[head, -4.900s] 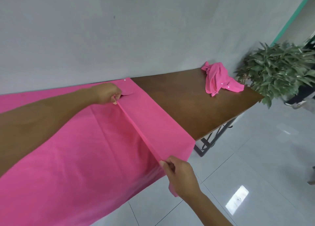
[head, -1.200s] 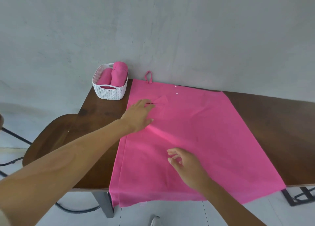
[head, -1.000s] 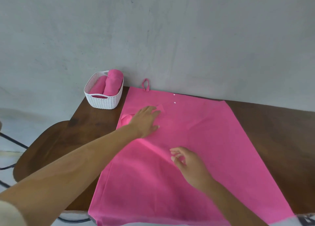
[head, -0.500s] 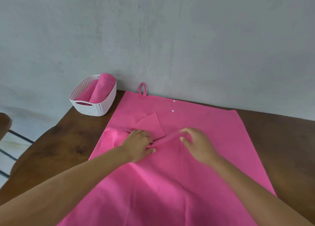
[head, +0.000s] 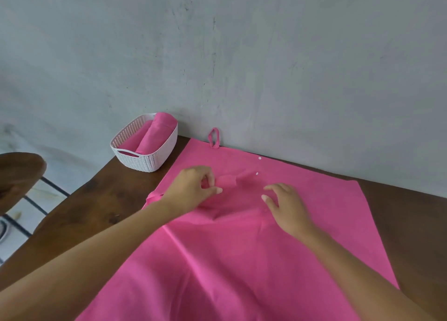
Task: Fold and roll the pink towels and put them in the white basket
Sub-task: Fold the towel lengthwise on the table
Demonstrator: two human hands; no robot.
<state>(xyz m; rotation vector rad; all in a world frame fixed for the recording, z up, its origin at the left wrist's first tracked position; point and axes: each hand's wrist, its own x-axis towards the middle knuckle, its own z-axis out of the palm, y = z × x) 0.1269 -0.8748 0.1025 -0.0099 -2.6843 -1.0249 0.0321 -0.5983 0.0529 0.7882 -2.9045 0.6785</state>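
Head view.
- Towel [head: 242, 260]: pink, spread flat on the table [head: 96, 211] just right of the basket [head: 145, 163], apparently laid out for folding.
- Left hand [head: 191, 190]: pinches a small raised flap of the towel on the side nearest the basket, probably to tuck it.
- Right hand [head: 285, 207]: fingers loose, grasping nothing, over the cloth farther right.
- Basket: holds two rolled towels [head: 154, 134].

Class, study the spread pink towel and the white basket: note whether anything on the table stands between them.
Nothing visible does. Only bare table lies between the pink towel's left edge and the white basket. Two rolled towels already lie inside the basket, filling much of it.
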